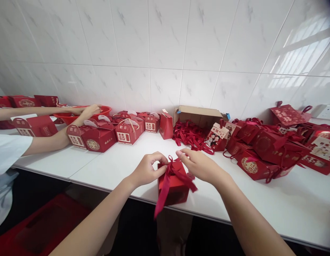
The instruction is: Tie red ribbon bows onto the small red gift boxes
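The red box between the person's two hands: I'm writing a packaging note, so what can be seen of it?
The box is small and red, with smooth faces that look like card. It sits at the front edge of the white table. A ribbon gathers on top, with one tail hanging down the front and another trailing right. The left hand is at the ribbon; whether the right hand touches is unclear.

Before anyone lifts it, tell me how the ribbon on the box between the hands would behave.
The ribbon is probably floppy: one long tail droops down the red box. It looks light, being a thin, narrow strip. Tugging it may drag the box too, since it appears fastened at the top.
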Tool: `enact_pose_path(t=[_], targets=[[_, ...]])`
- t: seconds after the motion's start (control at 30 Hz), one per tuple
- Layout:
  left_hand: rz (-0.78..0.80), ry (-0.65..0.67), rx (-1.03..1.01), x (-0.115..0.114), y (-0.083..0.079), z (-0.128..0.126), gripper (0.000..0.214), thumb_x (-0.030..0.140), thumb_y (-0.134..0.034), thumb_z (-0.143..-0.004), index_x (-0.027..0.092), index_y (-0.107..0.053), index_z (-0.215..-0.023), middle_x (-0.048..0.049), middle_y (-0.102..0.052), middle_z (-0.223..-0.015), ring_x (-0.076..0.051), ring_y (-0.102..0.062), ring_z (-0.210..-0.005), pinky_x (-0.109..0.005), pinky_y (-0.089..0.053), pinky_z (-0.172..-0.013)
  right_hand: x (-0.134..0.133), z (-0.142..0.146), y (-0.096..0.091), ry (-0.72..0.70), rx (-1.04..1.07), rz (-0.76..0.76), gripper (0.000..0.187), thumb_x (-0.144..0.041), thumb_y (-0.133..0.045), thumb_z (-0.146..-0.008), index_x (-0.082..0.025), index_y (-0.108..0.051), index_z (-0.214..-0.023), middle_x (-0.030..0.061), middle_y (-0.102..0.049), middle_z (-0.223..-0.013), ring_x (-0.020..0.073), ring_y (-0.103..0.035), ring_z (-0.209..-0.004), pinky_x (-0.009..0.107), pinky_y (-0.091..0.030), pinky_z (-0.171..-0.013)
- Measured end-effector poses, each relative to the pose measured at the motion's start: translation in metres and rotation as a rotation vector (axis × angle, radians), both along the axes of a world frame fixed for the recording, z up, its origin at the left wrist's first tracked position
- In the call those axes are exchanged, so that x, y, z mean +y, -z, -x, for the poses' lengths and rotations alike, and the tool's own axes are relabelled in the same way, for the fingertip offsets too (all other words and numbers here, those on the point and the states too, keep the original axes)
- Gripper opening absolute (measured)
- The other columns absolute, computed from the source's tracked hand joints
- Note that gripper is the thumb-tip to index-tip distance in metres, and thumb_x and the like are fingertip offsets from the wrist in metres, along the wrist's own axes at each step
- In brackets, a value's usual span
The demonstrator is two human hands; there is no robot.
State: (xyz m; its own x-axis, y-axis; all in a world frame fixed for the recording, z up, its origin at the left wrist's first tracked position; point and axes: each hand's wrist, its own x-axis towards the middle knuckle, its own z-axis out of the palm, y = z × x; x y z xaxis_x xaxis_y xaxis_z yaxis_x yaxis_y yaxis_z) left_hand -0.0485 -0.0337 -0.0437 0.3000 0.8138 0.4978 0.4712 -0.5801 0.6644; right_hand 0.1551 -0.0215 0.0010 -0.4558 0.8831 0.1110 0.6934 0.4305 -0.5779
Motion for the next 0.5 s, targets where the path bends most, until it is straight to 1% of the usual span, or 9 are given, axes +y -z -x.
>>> enact_pose_path(t=[0.07, 0.13, 0.17, 0.23, 0.3, 0.33, 0.4, 0.43, 0.5], targets=[[0.001, 0.012, 0.017, -0.002, -0.002, -0.001, 0.007, 0.014, -0.055, -0.075, 0.018, -0.061, -0.074, -0.0038, -0.065, -0.080, -0.015, -0.060, -0.074, -0.028, -0.049, -0.073, 0.000, -0.004, -0.004, -0.020, -0.019, 0.096, 0.056, -0.059, -0.024, -0.092, -0.019, -0.063, -0.096, 0.0030, -0.062, -0.052, 0.0206, -0.062, -0.052, 0.030, -0.040, -0.054], [0.000, 0.015, 0.033, -0.004, -0.003, -0.002, 0.008, 0.014, -0.054, -0.076, 0.018, -0.061, -0.076, -0.0032, -0.065, -0.080, -0.015, -0.060, -0.074, -0.028, -0.049, -0.073, 0.000, -0.006, -0.005, -0.030, -0.003, 0.098, 0.053, -0.057, -0.027, -0.092, -0.019, -0.062, -0.104, 0.0021, -0.062, -0.053, 0.0197, -0.061, -0.051, 0.030, -0.042, -0.053], [-0.002, 0.011, 0.041, -0.005, -0.004, -0.002, 0.008, 0.014, -0.054, -0.076, 0.018, -0.061, -0.076, -0.0028, -0.065, -0.080, -0.014, -0.060, -0.073, -0.027, -0.049, -0.073, -0.001, -0.006, -0.004, -0.049, 0.023, 0.058, 0.048, -0.055, -0.032, -0.092, -0.020, -0.060, -0.111, 0.0031, -0.065, -0.061, 0.0195, -0.063, -0.055, 0.030, -0.043, -0.055], [-0.008, -0.002, 0.067, -0.006, -0.005, -0.003, 0.009, 0.013, -0.053, -0.077, 0.019, -0.060, -0.076, -0.0020, -0.065, -0.079, -0.014, -0.060, -0.073, -0.027, -0.049, -0.073, 0.000, -0.005, 0.001, -0.149, 0.106, -0.063, 0.042, -0.046, -0.048, -0.089, -0.023, -0.054, -0.123, 0.0063, -0.069, -0.092, 0.0196, -0.065, -0.074, 0.030, -0.047, -0.062], [-0.024, -0.016, 0.102, -0.007, -0.006, -0.003, 0.009, 0.013, -0.053, -0.077, 0.019, -0.060, -0.076, -0.0014, -0.065, -0.079, -0.014, -0.060, -0.073, -0.027, -0.048, -0.073, 0.001, -0.002, 0.005, -0.300, 0.192, -0.179, 0.039, -0.034, -0.058, -0.084, -0.025, -0.055, -0.122, 0.0066, -0.062, -0.112, 0.0189, -0.062, -0.091, 0.029, -0.049, -0.071], [-0.038, -0.024, 0.126, -0.008, -0.008, -0.004, 0.009, 0.013, -0.053, -0.076, 0.019, -0.060, -0.075, -0.0012, -0.064, -0.078, -0.014, -0.060, -0.073, -0.027, -0.048, -0.072, 0.002, 0.000, 0.007, -0.363, 0.220, -0.222, 0.032, -0.029, -0.059, -0.084, -0.024, -0.059, -0.115, 0.0060, -0.062, -0.112, 0.0180, -0.061, -0.093, 0.029, -0.049, -0.075], [-0.073, -0.043, 0.182, -0.011, -0.012, -0.004, 0.009, 0.013, -0.053, -0.076, 0.019, -0.059, -0.075, -0.0011, -0.063, -0.077, -0.014, -0.059, -0.073, -0.027, -0.048, -0.071, 0.002, 0.001, 0.009, -0.428, 0.237, -0.275, 0.017, -0.019, -0.057, -0.084, -0.022, -0.064, -0.099, 0.0042, -0.064, -0.098, 0.0157, -0.060, -0.086, 0.028, -0.048, -0.075], [-0.093, -0.048, 0.211, -0.013, -0.014, -0.004, 0.009, 0.013, -0.053, -0.076, 0.019, -0.059, -0.074, -0.0013, -0.063, -0.077, -0.015, -0.059, -0.073, -0.027, -0.047, -0.071, 0.002, 0.001, 0.010, -0.436, 0.229, -0.293, 0.015, -0.014, -0.056, -0.084, -0.021, -0.065, -0.093, 0.0035, -0.064, -0.092, 0.0149, -0.059, -0.082, 0.027, -0.048, -0.073], [-0.130, -0.048, 0.259, -0.015, -0.018, -0.004, 0.011, 0.012, -0.053, -0.076, 0.020, -0.060, -0.074, -0.0019, -0.063, -0.077, -0.016, -0.059, -0.075, -0.028, -0.047, -0.071, -0.001, 0.000, 0.012, -0.439, 0.195, -0.325, 0.021, -0.007, -0.052, -0.083, -0.020, -0.066, -0.092, 0.0035, -0.062, -0.089, 0.0140, -0.058, -0.078, 0.026, -0.047, -0.069]])
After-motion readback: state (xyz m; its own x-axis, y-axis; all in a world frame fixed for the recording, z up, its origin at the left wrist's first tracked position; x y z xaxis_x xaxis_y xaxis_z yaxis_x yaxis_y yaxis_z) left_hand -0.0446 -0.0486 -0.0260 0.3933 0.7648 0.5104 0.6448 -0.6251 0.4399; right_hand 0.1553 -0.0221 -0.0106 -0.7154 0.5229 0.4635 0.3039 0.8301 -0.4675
